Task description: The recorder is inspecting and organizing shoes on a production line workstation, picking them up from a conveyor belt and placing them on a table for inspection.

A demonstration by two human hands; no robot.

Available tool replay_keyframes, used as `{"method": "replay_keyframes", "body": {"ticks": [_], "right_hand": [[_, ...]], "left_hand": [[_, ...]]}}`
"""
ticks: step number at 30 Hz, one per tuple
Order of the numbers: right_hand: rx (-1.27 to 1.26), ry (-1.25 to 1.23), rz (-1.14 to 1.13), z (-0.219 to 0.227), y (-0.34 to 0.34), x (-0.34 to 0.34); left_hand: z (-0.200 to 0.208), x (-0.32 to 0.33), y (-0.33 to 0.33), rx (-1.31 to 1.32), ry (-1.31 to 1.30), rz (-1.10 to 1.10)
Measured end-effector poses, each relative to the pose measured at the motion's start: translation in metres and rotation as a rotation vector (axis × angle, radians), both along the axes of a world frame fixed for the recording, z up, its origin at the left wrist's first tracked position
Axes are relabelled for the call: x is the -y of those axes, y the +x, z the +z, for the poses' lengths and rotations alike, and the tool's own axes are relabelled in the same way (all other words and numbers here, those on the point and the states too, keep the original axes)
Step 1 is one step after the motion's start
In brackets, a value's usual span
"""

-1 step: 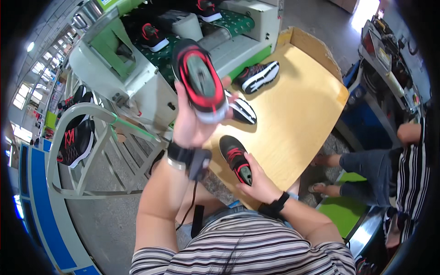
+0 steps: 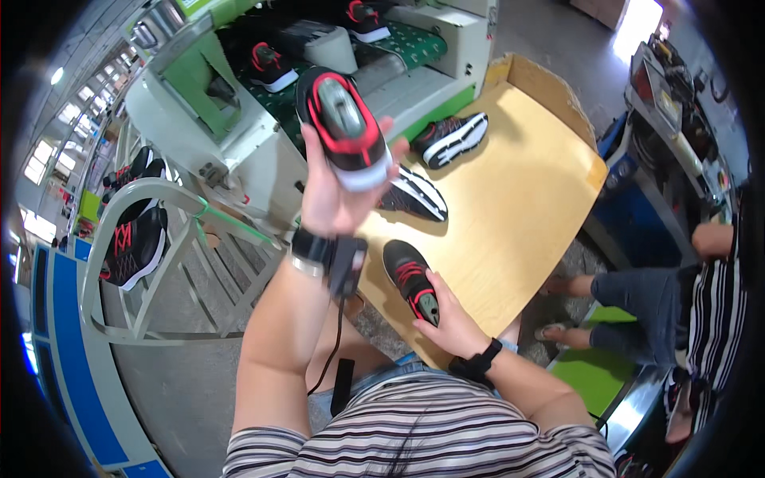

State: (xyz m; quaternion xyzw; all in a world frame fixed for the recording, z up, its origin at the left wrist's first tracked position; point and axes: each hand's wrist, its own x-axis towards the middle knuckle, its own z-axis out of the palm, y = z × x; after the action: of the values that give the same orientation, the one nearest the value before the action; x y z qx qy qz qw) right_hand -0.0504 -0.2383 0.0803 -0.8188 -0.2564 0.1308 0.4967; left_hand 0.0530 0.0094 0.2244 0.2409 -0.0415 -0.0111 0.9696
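My left hand (image 2: 331,209) holds up a black sneaker (image 2: 362,156) with red collar lining and a white sole. Its heel points toward me, and a grey-green last fills the opening. My right hand (image 2: 453,320) is closed around the heel end of another black sneaker (image 2: 409,273) with red laces, at the near side of the wooden table (image 2: 510,215). A similar last shows inside that one. Two more sneakers lie on their sides on the table: one (image 2: 456,141) by its far edge, the other (image 2: 422,195) partly hidden behind my left hand.
Beyond the table, a machine's green conveyor belt (image 2: 422,49) carries more sneakers (image 2: 271,68). At left, a grey metal rack (image 2: 147,191) stands beside several sneakers (image 2: 137,248). Cardboard (image 2: 550,88) edges the table's far right. Another person (image 2: 709,319) is at the right.
The sneaker in my left hand has tilted and sits slightly higher at its heel. My right hand and its sneaker stay nearly in place. The whole view has shifted slightly.
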Motion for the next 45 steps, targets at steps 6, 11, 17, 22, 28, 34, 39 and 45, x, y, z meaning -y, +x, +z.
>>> {"method": "replay_keyframes", "body": {"ticks": [6,11,17,22,28,34,39,45], "right_hand": [[-0.394,0.213,-0.106,0.021,0.03,0.039],[-0.295,0.243,-0.302,0.103,0.082,0.058],[0.464,0.445,-0.233,0.19,0.237,-0.015],[0.576,0.205,-0.233,0.207,0.387,-0.115],[-0.088,0.594,-0.199,0.148,0.462,-0.146],[0.655,-0.776,-0.245,-0.044,0.41,-0.068],[0.185,-0.164,-0.416,-0.074,0.409,0.05],[0.033,0.172,-0.332,-0.072,0.36,0.053]], "left_hand": [[-0.03,-0.063,0.082,-0.127,-0.161,0.359],[-0.044,-0.071,0.081,-0.099,-0.116,0.363],[-0.041,-0.084,0.057,-0.023,-0.166,0.117],[-0.032,-0.08,0.049,0.01,-0.048,0.149],[-0.047,-0.053,0.016,-0.106,0.918,0.106],[-0.103,-0.01,0.023,0.506,2.34,0.053],[-0.144,-0.015,0.069,0.824,2.563,0.227],[-0.105,0.0,0.031,0.078,2.02,-0.182]]}}
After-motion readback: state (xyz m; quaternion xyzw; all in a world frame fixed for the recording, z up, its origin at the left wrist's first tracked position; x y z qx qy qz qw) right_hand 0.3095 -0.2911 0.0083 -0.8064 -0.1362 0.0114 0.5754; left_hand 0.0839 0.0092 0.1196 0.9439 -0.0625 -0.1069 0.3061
